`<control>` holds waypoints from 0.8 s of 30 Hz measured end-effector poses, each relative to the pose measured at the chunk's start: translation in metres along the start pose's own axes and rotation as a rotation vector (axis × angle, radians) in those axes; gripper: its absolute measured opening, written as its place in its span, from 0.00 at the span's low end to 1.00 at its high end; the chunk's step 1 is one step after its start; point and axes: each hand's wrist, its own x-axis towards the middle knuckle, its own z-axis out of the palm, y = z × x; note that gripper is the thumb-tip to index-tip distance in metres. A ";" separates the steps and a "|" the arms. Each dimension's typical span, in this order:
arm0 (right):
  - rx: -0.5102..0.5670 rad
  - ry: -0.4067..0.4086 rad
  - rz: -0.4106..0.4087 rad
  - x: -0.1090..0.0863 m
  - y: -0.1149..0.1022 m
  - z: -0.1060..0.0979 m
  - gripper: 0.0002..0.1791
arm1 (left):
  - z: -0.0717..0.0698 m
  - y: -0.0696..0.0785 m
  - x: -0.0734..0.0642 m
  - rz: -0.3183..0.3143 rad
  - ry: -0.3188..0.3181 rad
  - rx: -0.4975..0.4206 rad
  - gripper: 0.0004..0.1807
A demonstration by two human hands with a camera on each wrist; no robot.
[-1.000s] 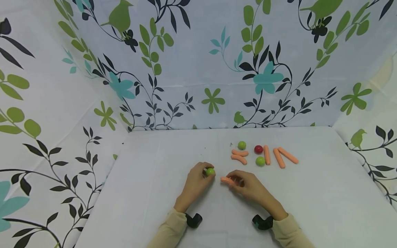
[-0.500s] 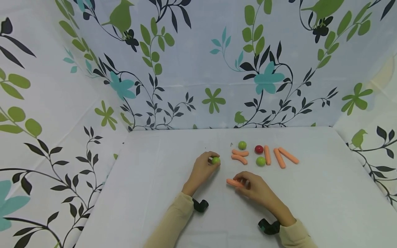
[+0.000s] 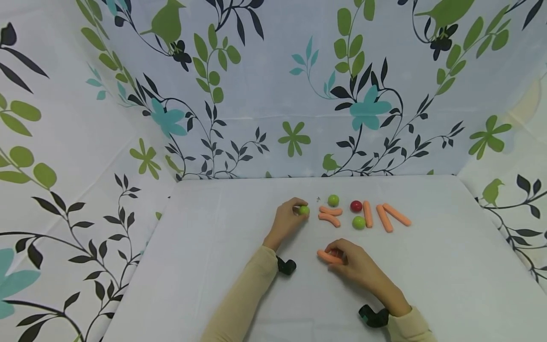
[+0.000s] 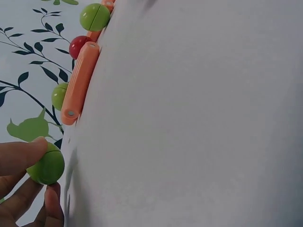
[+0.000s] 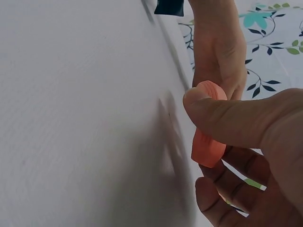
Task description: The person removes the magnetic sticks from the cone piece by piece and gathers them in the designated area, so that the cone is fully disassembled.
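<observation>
My left hand [image 3: 285, 222] pinches a small green ball [image 3: 304, 210] between thumb and fingers, just left of the pieces at the table's far side. A thin seam crosses that ball in the left wrist view, where the thumb [image 4: 23, 156] lies over its top. Nearer the front, my right hand [image 3: 358, 263] holds an orange sausage-shaped piece [image 3: 326, 257], pointing left. Seen from the right wrist, the thumb [image 5: 236, 118] crosses the middle of the orange sausage-shaped piece [image 5: 208, 153], with the fingers behind it.
Two curved orange pieces [image 3: 329, 219] lie right of the left hand, a green ball [image 3: 333, 200] behind them. Farther right are a red ball [image 3: 356, 206], another green ball [image 3: 358, 222] and straight orange sticks [image 3: 384, 218]. Patterned cloth [image 3: 273, 95] surrounds the white table [image 3: 205, 256].
My left hand has carried the green ball away from me and rightward, toward the curved orange pieces. My right hand has shifted slightly right, still holding its orange piece.
</observation>
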 end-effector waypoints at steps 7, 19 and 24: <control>-0.010 0.001 -0.052 -0.002 0.006 -0.002 0.18 | 0.006 -0.002 0.011 -0.007 -0.020 0.006 0.16; -0.081 -0.046 -0.058 -0.007 0.003 -0.002 0.18 | 0.008 -0.005 0.015 0.005 -0.058 0.025 0.20; -0.102 -0.066 -0.088 -0.009 0.000 -0.004 0.20 | 0.006 -0.006 0.014 -0.003 -0.070 0.026 0.23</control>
